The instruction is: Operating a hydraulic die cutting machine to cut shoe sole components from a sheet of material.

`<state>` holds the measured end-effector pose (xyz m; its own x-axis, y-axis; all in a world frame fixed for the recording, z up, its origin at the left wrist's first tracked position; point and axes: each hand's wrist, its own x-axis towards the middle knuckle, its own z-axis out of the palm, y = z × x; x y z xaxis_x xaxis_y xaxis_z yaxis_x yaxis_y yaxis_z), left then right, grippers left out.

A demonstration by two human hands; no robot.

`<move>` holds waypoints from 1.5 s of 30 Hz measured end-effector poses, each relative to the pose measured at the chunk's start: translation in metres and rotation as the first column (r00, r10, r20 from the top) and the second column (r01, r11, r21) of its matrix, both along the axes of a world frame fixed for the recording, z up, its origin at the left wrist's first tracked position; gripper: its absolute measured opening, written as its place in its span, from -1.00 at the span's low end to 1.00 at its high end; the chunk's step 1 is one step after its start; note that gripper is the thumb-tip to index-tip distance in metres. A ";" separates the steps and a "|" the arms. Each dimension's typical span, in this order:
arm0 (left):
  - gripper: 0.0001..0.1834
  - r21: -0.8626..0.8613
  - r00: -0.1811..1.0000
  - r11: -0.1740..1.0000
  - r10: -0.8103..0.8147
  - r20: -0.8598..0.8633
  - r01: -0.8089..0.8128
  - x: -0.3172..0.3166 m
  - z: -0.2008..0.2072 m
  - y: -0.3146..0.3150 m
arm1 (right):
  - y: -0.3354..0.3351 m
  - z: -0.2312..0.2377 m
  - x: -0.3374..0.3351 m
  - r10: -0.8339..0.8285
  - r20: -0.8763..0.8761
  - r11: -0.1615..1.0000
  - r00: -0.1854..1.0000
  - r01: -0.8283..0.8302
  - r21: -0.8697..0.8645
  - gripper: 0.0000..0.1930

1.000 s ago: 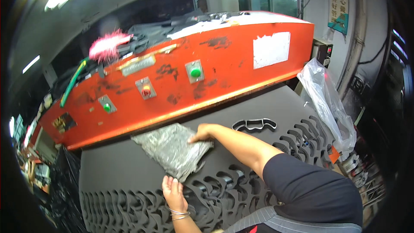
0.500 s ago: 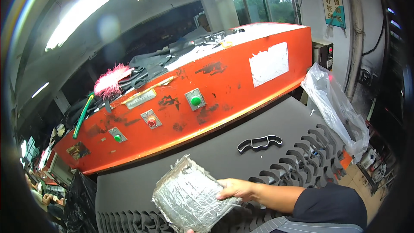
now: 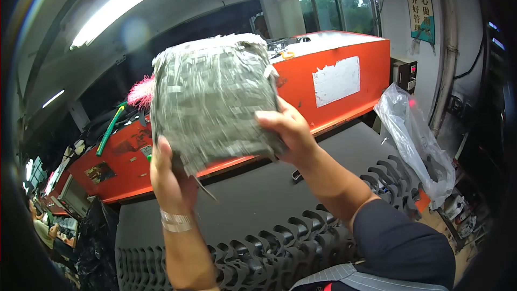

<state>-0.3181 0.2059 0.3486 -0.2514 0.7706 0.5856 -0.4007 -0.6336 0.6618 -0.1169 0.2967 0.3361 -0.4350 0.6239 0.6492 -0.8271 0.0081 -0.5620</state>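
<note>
A worn, square grey slab (image 3: 212, 102) with a heavily scored face and frayed edges is lifted in front of me, tilted and blurred by motion. My left hand (image 3: 175, 178) grips its lower left corner. At its lower right edge, my right hand (image 3: 291, 132) is closed on it with the thumb on the near face. Behind and below it spreads a dark grey flat sheet (image 3: 242, 194). Just the end of a curved metal-edged cutting die (image 3: 296, 175) shows beside my right forearm; the rest is hidden.
A red press beam (image 3: 296, 97) spans the far side. Rows of curved dark grey foam pieces (image 3: 301, 231) line the near edge. A clear plastic bag (image 3: 414, 140) hangs at right, a black bag (image 3: 97, 237) at left. Another person (image 3: 46, 231) sits far left.
The slab has risen from low over the sheet to in front of the red beam. My left hand has come into view holding it, and the slab now covers most of the die.
</note>
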 end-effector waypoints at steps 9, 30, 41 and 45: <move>-0.66 -0.347 0.979 0.927 -0.182 -0.087 0.141 -0.052 -0.021 0.126 | 0.128 -0.005 -0.108 -0.312 0.093 0.950 0.945 0.314 -0.002 -0.73; -0.37 0.334 0.265 0.935 0.354 -0.897 -0.117 0.113 -0.169 0.177 | 0.318 0.069 0.191 -0.589 0.108 -0.101 -0.801 0.206 0.973 -0.05; -0.17 0.036 -0.404 0.919 -0.137 -0.905 -0.392 0.240 -0.244 0.182 | 0.310 0.100 0.257 -0.816 -0.080 0.090 -0.573 -0.262 0.961 -0.61; -0.20 -0.028 -0.124 0.800 -0.128 -0.984 -0.599 0.276 -0.245 0.168 | 0.340 0.089 0.347 -0.727 -0.635 -0.561 -0.261 -0.308 0.768 -0.71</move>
